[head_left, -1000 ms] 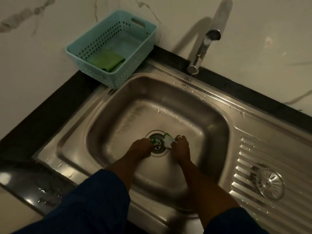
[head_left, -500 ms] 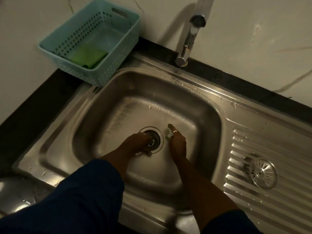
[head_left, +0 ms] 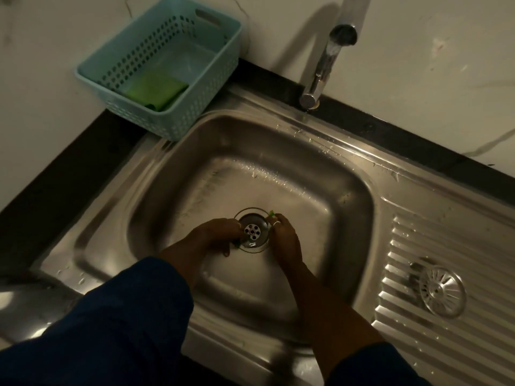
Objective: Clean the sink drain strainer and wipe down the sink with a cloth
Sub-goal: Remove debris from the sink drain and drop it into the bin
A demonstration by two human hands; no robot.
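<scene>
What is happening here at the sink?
A person works with both hands at the drain in the sink. The left hand touches its rim; the right hand pinches a small green scrap. The strainer lies on the draining board, and the green cloth is in the basket.

A pale teal plastic basket (head_left: pixel 178 118) with perforated sides and a slot handle in its far end stands at the back left, on a black countertop (head_left: pixel 69 168) and close against the wall (head_left: pixel 418 79); the wall is white stone with thin grey veins; a chrome tap (head_left: pixel 320 71) rises from the back edge, its base near the dark strip, its spout reaching out towards the camera; its shadow falls on the wall behind; the countertop's near left stretch shows pale glare.
</scene>
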